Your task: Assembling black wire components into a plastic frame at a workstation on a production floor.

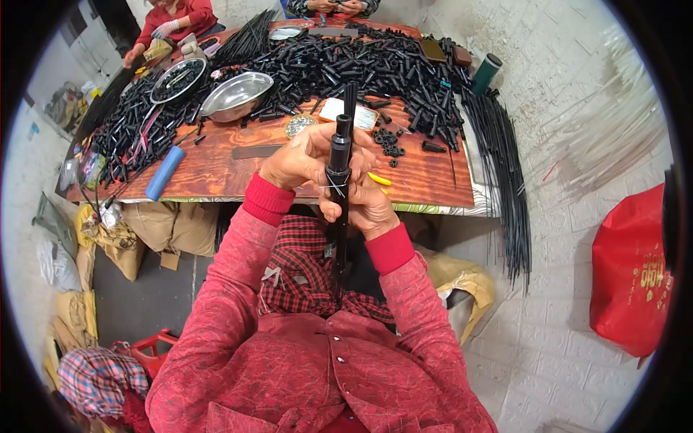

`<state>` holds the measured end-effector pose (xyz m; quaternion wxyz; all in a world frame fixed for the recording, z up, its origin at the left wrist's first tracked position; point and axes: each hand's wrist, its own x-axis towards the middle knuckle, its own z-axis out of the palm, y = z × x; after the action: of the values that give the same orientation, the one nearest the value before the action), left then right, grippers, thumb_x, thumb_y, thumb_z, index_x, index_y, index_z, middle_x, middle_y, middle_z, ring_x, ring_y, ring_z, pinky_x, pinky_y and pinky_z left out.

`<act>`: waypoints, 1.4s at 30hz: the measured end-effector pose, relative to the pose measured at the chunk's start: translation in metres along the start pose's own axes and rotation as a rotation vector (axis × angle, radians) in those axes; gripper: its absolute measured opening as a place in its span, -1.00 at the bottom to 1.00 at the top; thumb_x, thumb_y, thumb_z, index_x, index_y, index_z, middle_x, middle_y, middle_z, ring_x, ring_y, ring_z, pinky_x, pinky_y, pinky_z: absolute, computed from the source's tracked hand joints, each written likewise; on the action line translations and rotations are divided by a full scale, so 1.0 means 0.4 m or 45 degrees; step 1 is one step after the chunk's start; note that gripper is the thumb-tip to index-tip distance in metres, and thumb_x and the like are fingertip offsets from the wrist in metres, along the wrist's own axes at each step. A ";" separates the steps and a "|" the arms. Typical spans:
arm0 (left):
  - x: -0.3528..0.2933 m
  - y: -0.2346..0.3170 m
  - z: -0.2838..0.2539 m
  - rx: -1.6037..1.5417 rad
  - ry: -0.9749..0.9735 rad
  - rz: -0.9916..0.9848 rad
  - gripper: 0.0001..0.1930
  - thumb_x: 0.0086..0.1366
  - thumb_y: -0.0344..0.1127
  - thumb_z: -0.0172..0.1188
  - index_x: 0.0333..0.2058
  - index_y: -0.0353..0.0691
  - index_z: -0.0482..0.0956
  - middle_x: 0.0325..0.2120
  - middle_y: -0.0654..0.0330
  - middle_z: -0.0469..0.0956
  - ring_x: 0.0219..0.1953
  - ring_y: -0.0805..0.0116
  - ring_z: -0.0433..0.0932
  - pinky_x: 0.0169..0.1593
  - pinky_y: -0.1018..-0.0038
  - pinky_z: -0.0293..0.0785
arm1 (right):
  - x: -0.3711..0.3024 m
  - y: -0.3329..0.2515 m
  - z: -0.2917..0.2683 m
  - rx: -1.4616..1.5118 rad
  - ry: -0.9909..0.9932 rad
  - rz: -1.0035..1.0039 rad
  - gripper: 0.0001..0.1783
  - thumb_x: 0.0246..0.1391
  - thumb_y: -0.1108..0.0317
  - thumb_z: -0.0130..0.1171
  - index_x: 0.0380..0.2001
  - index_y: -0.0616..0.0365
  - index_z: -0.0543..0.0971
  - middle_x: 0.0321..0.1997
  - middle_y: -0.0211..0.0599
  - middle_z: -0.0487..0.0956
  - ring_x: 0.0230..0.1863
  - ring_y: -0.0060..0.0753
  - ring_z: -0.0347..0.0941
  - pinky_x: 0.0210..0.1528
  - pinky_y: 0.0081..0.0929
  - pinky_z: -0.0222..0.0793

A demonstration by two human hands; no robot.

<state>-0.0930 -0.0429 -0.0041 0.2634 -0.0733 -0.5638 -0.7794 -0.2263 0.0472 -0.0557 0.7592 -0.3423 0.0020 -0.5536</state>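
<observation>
Both of my hands are raised over the table's near edge around an upright bundle of thin black rods [350, 101]. A black plastic tube fitting [341, 138] stands against the bundle, its round end up. My left hand [299, 160] is closed on the fitting and rods from the left, thumb toward me. My right hand [369, 203] grips from the right, a little lower. A thin pale strand [332, 187] crosses the front of the bundle between my thumbs. The lower part of the bundle runs down toward my lap. My fingers partly hide the middle.
Black tube fittings [339, 61] are heaped over the far table. Nearby are a metal bowl [237, 97], a blue cylinder [165, 173], a white tray [348, 114] and a yellow-handled tool [379, 179]. Long black rods [498, 151] overhang the right edge. Two people sit across.
</observation>
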 end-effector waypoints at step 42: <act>-0.042 0.121 0.167 0.601 0.703 0.272 -0.50 0.13 -0.24 0.39 -0.05 -0.41 0.44 -0.23 0.04 0.59 -0.24 0.36 0.58 -0.12 0.46 0.52 | -0.124 0.093 0.091 -0.625 0.231 0.179 -0.31 0.23 -0.25 -0.06 -0.10 0.29 0.46 -0.56 -0.57 0.24 -0.53 -0.70 0.15 -0.44 -0.70 0.15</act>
<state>-0.0671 0.0129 0.0534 0.4948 0.1439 -0.6247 -0.5866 -0.2004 0.1135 -0.0658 0.6868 -0.4643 0.2280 -0.5106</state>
